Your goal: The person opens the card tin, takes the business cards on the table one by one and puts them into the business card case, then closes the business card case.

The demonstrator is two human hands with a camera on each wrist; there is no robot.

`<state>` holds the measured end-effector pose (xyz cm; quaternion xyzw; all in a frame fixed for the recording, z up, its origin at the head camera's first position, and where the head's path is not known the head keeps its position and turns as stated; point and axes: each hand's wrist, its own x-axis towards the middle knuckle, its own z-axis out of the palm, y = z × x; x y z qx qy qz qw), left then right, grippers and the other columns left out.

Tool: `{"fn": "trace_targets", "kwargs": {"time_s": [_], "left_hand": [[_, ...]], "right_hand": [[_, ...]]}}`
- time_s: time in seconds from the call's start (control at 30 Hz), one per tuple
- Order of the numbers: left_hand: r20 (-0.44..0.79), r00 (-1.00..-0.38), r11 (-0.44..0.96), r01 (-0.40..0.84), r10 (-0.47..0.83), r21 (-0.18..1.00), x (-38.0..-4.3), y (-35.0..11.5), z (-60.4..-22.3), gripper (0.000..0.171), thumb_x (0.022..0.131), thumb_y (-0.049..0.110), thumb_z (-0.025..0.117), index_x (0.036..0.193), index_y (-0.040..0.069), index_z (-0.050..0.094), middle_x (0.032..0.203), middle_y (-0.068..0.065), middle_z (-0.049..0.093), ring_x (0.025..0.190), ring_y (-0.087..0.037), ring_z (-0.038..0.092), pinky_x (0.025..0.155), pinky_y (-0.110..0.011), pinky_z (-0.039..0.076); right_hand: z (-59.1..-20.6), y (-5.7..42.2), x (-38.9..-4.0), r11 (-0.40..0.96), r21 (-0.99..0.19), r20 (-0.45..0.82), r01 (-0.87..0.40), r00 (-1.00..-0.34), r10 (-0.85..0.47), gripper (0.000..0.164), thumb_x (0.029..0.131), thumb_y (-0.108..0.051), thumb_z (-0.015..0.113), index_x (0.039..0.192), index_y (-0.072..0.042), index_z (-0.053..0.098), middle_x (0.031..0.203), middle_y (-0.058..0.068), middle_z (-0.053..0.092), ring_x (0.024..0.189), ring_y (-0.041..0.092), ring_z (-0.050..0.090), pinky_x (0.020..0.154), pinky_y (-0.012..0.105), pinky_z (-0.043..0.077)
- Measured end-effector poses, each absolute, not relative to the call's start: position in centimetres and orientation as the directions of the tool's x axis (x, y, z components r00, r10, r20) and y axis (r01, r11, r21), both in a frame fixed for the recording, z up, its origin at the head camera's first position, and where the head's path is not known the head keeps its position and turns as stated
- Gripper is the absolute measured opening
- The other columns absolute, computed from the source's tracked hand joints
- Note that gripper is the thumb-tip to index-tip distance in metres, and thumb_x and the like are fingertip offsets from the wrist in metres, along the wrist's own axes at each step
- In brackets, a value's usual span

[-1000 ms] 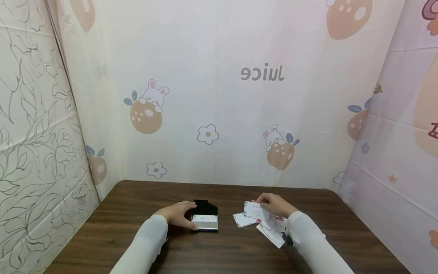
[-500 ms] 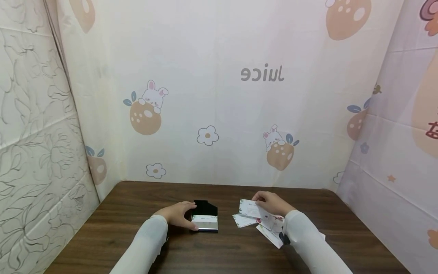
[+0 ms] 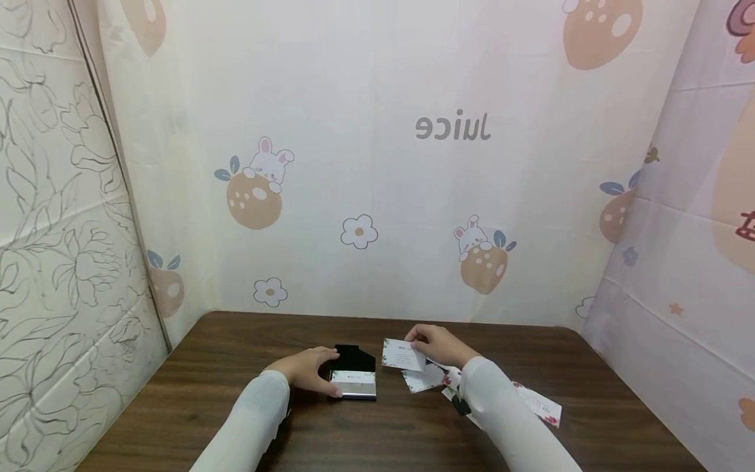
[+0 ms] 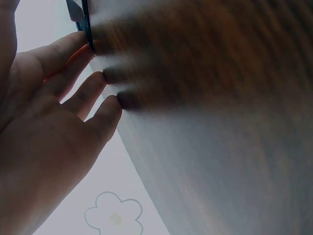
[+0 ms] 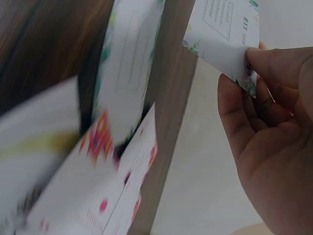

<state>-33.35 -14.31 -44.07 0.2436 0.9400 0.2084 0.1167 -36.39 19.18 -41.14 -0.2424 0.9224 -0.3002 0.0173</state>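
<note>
My left hand holds the left edge of a business card case, with the thumb at the near corner and fingers at the far side. The case has its black lid laid back, and a white card shows inside above a silver panel. In the left wrist view the fingertips touch the dark tabletop, and only a sliver of the case shows. To the right of the case, my right hand pinches a white business card with a green leaf border between thumb and fingers, raised above the table.
Several flowered business cards lie overlapping under my right forearm, one card nearest the case. Another card lies farther right. The wooden table meets a patterned curtain at its far edge.
My right hand has lifted the leaf-bordered card from the loose cards and carried it left toward the case. The left hand and the case have stayed in place.
</note>
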Motion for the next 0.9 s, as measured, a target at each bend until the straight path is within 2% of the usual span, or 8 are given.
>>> {"fn": "trace_targets", "kwargs": {"time_s": [0.4, 0.9], "left_hand": [[-0.094, -0.861, 0.798, 0.415, 0.5, 0.437, -33.0, -14.2, -44.7, 0.088, 0.078, 0.052, 0.082, 0.147, 0.008, 0.049, 0.151, -0.014, 0.044, 0.139, -0.033, 0.041, 0.108, -0.054, 0.037], [-0.092, -0.859, 0.786, 0.412, 0.504, 0.46, -34.6, -14.6, -45.0, 0.093, 0.077, 0.052, 0.083, 0.147, 0.003, 0.047, 0.149, -0.014, 0.046, 0.137, -0.033, 0.043, 0.108, -0.052, 0.037]], "right_hand": [[-42.6, 13.8, -36.6, 0.64, -0.544, 0.152, -0.542, -0.814, -0.56, 0.011, 0.102, -0.012, 0.06, 0.104, -0.017, 0.069, 0.096, -0.007, 0.063, 0.088, 0.014, 0.055, 0.079, 0.036, 0.049], [-43.8, 10.3, -36.7, 0.634, -0.604, 0.115, -0.483, -0.84, -0.53, 0.011, 0.101, -0.014, 0.062, 0.104, -0.02, 0.07, 0.096, -0.008, 0.063, 0.087, 0.013, 0.056, 0.081, 0.035, 0.05]]}}
